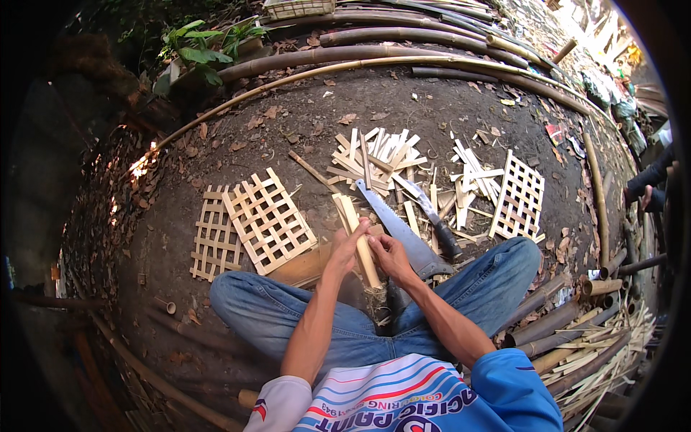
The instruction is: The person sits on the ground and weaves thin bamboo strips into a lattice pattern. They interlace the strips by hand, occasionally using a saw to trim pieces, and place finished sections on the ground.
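I sit cross-legged on bare earth. My left hand (347,248) and my right hand (389,253) both grip a pale split bamboo piece (358,230) that stands tilted between my knees. Just beyond my right hand a hand saw (392,223) with a blue-grey blade lies on the ground. A long knife with a black handle (432,216) rests beside it. Behind these tools lies a scatter of short bamboo strips (378,155).
Two woven bamboo lattice panels (252,223) lie at my left, a third lattice (518,196) at my right. Long bamboo poles (374,54) curve across the back; cut tubes and splints (576,331) pile at the right. Another person's arm (648,183) shows at the far right.
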A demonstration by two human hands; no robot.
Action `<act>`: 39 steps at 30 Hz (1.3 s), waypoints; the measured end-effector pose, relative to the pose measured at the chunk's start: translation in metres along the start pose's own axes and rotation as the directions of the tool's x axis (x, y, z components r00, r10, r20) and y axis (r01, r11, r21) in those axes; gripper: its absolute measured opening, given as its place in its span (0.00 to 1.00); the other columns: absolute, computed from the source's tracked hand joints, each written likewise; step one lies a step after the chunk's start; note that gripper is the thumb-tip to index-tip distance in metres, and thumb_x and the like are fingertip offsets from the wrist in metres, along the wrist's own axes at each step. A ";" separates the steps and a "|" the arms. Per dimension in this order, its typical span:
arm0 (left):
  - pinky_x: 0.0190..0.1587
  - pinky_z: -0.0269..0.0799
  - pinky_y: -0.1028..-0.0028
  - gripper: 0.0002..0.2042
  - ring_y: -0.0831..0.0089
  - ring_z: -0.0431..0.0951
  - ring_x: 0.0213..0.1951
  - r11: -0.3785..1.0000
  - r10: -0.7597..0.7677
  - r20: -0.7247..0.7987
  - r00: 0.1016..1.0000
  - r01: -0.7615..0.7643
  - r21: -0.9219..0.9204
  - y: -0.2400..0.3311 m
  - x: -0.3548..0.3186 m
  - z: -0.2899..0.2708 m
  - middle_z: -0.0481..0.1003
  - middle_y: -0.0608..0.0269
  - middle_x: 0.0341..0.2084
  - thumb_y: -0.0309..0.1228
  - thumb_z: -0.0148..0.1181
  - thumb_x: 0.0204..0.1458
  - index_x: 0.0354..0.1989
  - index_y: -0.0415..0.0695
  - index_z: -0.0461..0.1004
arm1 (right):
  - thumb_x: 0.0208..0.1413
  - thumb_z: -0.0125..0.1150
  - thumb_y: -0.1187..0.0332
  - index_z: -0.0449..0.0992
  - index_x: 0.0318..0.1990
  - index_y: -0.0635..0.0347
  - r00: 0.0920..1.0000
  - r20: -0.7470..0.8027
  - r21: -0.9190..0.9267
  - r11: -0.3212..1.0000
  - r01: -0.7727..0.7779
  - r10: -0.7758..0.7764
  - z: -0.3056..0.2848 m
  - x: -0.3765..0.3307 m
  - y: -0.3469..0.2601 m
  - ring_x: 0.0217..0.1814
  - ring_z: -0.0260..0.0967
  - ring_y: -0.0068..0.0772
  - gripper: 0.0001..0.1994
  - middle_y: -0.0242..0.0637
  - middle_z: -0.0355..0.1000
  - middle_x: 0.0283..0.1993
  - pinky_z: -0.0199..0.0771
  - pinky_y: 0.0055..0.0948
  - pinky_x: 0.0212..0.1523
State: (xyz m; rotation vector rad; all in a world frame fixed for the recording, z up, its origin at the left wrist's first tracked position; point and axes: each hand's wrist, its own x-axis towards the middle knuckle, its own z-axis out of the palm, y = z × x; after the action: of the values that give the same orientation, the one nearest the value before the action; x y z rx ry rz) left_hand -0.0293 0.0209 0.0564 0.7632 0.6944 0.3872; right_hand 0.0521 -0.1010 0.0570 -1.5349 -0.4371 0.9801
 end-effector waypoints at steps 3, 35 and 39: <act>0.37 0.75 0.75 0.18 0.76 0.76 0.35 1.000 0.007 0.022 1.000 -0.008 0.013 -0.001 0.002 -0.001 0.75 0.63 0.35 0.35 0.66 0.54 0.49 0.39 0.72 | 0.62 0.56 0.63 0.76 0.36 0.66 0.996 -0.013 0.010 0.996 0.093 -0.093 -0.001 0.004 0.002 0.28 0.68 0.26 0.12 0.38 0.75 0.30 0.69 0.30 0.32; 0.42 0.72 0.66 0.15 0.71 0.69 0.31 0.904 -0.121 -0.022 0.992 0.101 -0.416 -0.002 0.013 -0.006 0.67 0.64 0.27 0.37 0.46 0.66 0.51 0.39 0.67 | 0.44 0.73 0.52 0.71 0.42 0.68 0.984 -0.054 -0.504 0.856 0.118 -0.168 0.004 -0.009 -0.002 0.34 0.70 0.42 0.28 0.47 0.71 0.36 0.69 0.37 0.36; 0.46 0.72 0.65 0.17 0.69 0.71 0.36 0.924 -0.104 -0.013 0.995 0.092 -0.371 0.004 0.013 -0.009 0.70 0.63 0.30 0.42 0.46 0.65 0.52 0.40 0.68 | 0.43 0.74 0.51 0.72 0.42 0.68 1.000 -0.012 -0.416 0.909 -0.025 0.023 0.001 -0.006 -0.011 0.37 0.73 0.41 0.29 0.47 0.75 0.37 0.71 0.37 0.38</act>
State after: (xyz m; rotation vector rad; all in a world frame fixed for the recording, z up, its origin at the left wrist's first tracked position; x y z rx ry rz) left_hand -0.0268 0.0354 0.0488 0.3626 0.6616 0.4249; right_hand 0.0507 -0.1026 0.0696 -1.9301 -0.6561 0.9386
